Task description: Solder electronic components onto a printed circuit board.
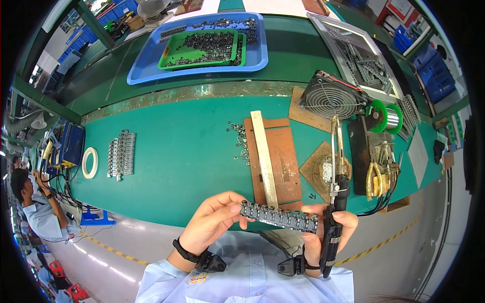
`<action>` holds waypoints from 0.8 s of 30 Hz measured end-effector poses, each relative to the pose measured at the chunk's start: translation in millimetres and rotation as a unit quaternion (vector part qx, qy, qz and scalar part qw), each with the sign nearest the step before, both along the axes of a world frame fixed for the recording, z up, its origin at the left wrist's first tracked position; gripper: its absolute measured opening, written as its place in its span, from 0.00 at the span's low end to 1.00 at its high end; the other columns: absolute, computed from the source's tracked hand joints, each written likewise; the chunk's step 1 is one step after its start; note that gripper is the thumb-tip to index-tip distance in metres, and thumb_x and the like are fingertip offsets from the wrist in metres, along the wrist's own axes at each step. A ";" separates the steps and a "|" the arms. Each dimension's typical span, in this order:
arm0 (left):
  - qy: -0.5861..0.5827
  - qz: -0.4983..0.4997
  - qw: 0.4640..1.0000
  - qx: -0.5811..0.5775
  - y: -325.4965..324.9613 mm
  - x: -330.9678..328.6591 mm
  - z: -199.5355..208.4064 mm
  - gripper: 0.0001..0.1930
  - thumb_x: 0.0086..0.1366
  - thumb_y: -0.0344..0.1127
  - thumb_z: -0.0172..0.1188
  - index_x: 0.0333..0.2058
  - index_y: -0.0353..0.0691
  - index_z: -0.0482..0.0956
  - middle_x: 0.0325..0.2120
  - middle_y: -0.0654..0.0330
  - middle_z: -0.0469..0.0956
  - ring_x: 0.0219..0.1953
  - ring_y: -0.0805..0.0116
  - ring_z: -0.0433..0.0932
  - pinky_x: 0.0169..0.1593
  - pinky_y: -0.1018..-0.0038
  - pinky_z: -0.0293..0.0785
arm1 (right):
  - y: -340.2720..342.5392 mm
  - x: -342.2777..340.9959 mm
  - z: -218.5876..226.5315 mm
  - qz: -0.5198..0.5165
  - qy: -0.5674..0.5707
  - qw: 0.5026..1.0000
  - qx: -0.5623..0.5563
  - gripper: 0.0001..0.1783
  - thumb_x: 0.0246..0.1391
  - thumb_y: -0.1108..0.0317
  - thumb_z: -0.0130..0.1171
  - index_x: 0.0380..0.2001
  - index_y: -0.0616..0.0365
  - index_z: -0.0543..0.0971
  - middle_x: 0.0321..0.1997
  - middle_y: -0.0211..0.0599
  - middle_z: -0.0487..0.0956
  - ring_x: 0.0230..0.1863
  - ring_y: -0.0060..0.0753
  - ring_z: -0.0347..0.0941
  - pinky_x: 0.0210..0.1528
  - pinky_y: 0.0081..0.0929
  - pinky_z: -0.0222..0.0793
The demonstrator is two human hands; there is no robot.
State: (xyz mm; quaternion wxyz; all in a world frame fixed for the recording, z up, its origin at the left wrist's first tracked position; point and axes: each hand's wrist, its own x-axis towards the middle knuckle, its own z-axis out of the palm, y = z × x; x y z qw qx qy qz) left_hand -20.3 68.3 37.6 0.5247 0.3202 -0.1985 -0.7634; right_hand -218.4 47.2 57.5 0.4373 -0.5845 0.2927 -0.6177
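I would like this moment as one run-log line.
left hand: holds grey parts strip by one end | right hand: holds soldering iron, strip's other end | table: wooden bar on brown board

Bright, even light; glare streaks the floor between seven and eight o'clock; fisheye distortion bows the table.

Metallic-looking strip, smooth plastic tray

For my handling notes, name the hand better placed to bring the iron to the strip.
Likely the right hand: it holds the soldering iron, though it also pinches one end of the strip. The left hand holds only the other end.
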 end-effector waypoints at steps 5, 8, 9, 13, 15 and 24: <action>0.010 -0.023 0.999 -0.020 1.4 3.4 -2.4 0.09 0.62 0.31 0.47 0.38 0.32 0.70 0.32 0.55 0.74 0.30 0.70 0.72 0.37 0.76 0.67 | 1.0 -1.1 1.1 -0.010 0.016 1.000 -0.003 0.29 0.43 0.68 0.61 0.46 0.55 0.57 0.36 0.57 0.71 0.33 0.32 0.68 0.40 0.26 0.63; 0.011 -0.027 0.999 -0.021 1.1 3.2 -2.0 0.09 0.62 0.31 0.47 0.38 0.32 0.70 0.32 0.55 0.74 0.30 0.71 0.72 0.37 0.76 0.67 | 1.0 -2.6 -1.2 -0.011 0.016 1.000 -0.022 0.28 0.44 0.69 0.60 0.46 0.55 0.57 0.36 0.57 0.72 0.34 0.32 0.68 0.41 0.24 0.62; 0.011 -0.029 0.999 -0.020 0.8 3.0 -1.9 0.09 0.62 0.31 0.47 0.38 0.31 0.70 0.32 0.55 0.74 0.30 0.71 0.72 0.37 0.76 0.66 | 1.1 -2.9 -0.7 -0.012 0.016 1.000 -0.022 0.28 0.44 0.69 0.60 0.46 0.55 0.57 0.36 0.57 0.72 0.34 0.32 0.68 0.41 0.24 0.62; 0.008 -0.024 0.999 -0.021 2.5 4.6 -2.4 0.10 0.62 0.31 0.47 0.38 0.31 0.70 0.32 0.55 0.74 0.30 0.71 0.72 0.37 0.77 0.66 | 0.5 -0.2 -0.5 -0.013 0.025 0.999 -0.029 0.28 0.44 0.68 0.59 0.46 0.55 0.57 0.36 0.56 0.72 0.34 0.32 0.68 0.41 0.24 0.62; 0.008 -0.022 1.000 -0.021 2.9 4.7 -2.2 0.10 0.62 0.31 0.47 0.38 0.31 0.70 0.32 0.55 0.74 0.30 0.71 0.72 0.37 0.77 0.66 | 1.0 0.3 -0.7 -0.018 0.012 1.000 -0.013 0.28 0.44 0.68 0.60 0.46 0.55 0.57 0.35 0.56 0.72 0.34 0.32 0.68 0.41 0.24 0.62; 0.001 -0.025 0.999 -0.026 2.0 3.7 0.3 0.10 0.62 0.32 0.47 0.38 0.31 0.70 0.32 0.56 0.74 0.30 0.71 0.71 0.37 0.77 0.67 | 3.0 -1.0 0.9 -0.017 0.009 1.000 -0.002 0.29 0.43 0.67 0.60 0.46 0.55 0.57 0.35 0.56 0.72 0.34 0.32 0.69 0.41 0.24 0.62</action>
